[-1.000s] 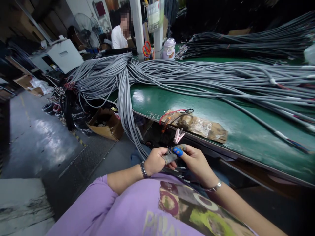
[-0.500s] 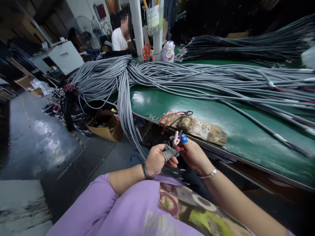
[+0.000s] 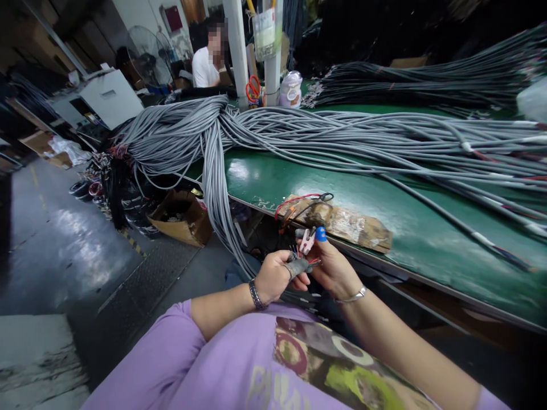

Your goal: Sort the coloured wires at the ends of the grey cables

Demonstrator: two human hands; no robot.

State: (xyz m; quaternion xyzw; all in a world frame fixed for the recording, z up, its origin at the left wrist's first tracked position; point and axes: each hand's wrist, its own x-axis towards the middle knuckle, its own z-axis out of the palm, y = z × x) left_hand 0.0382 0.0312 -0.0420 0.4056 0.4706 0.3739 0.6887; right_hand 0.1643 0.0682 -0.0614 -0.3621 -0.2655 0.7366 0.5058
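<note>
My left hand point(image 3: 276, 277), with a grey covering on its thumb, is closed around the thin coloured wires point(image 3: 315, 262) of a cable end. Their tips fan out past the thumb. Beside it, my right hand point(image 3: 335, 267) pinches a small pink clip-like tool point(image 3: 306, 243) between its fingers, a blue wrap around the thumb tip. The tool sits right at the wires; whether its jaws touch one I cannot tell. A thick bundle of grey cables point(image 3: 213, 171) hangs over the table edge toward my lap, partly hidden by my left hand.
Grey cables lie along the green table point(image 3: 256, 171). A taped cardboard strip point(image 3: 350, 225) with red and black leads rests at its near edge. Behind are black cables point(image 3: 405, 85), a post point(image 3: 272, 80) and a lidded purple container point(image 3: 291, 91). A person point(image 3: 205, 65) sits beyond; a carton point(image 3: 183, 219) stands below.
My right hand has tilted the pink tool, and its blue-wrapped thumb has shifted slightly up. My left hand stays nearly in place on the wires.
</note>
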